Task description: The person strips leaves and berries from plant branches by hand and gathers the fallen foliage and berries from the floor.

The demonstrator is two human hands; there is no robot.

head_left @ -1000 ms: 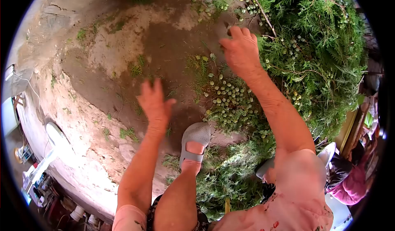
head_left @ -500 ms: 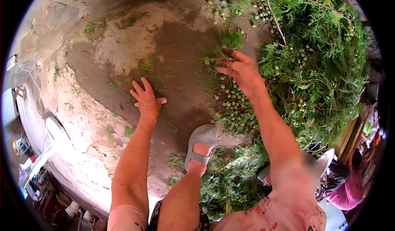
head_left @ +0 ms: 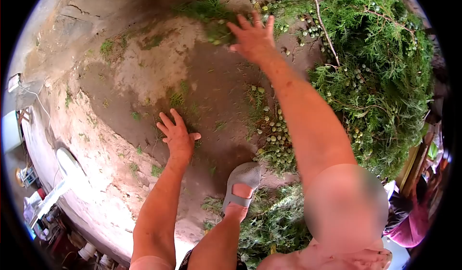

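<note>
My left hand [head_left: 179, 137] hangs over or rests on the bare brown ground, fingers spread and nothing held; whether it touches the ground I cannot tell. Farther out, my right hand [head_left: 253, 38] is open with its fingers stretched apart. Just beyond its fingertips, a motion-blurred evergreen sprig [head_left: 207, 7] appears apart from the hand. Below my right forearm lies a cluster of small round green cones [head_left: 276, 137]. A large heap of leafy evergreen branches [head_left: 380, 87] with cones among them fills the right side.
A bare woody stick [head_left: 323, 27] lies at the heap's edge. More evergreen branches [head_left: 274, 224] lie beside my foot in a grey shoe [head_left: 244, 178]. A pale oval object [head_left: 70, 161] stands at the left, with household clutter at the lower left. Purple cloth [head_left: 409, 229] shows at lower right.
My right hand has moved up and left from above the cone cluster, and its fingers have spread. A blurred evergreen sprig now shows at upper centre. My left hand is nearly still.
</note>
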